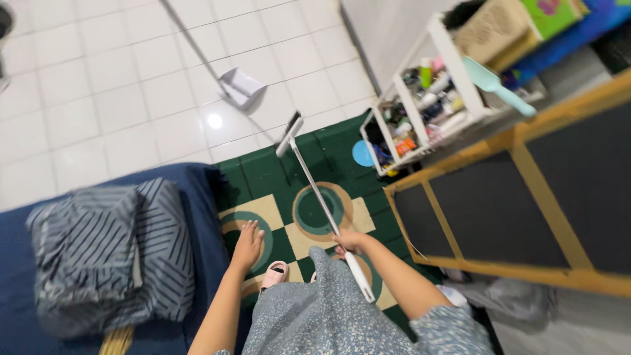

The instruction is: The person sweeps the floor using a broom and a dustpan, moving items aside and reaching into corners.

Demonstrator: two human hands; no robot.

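Now, right hand [350, 242]: your fingers are wrapped around the white broom handle [322, 204].
Left hand [248, 244]: fingers spread, holding nothing, hanging beside the blue bed [197, 197].
Broom head [289, 135]: resting at the far edge of the green patterned rug [276, 181], near the white tiles [98, 85].
Progress: by my judgement sweeping is underway; the dustpan [242, 85] sits apart, unused.

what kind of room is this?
Likely a home bedroom: blue bedding with a striped pillow, a green patterned rug on white tile, and a white rack of toiletries. Right hand holds a broom.
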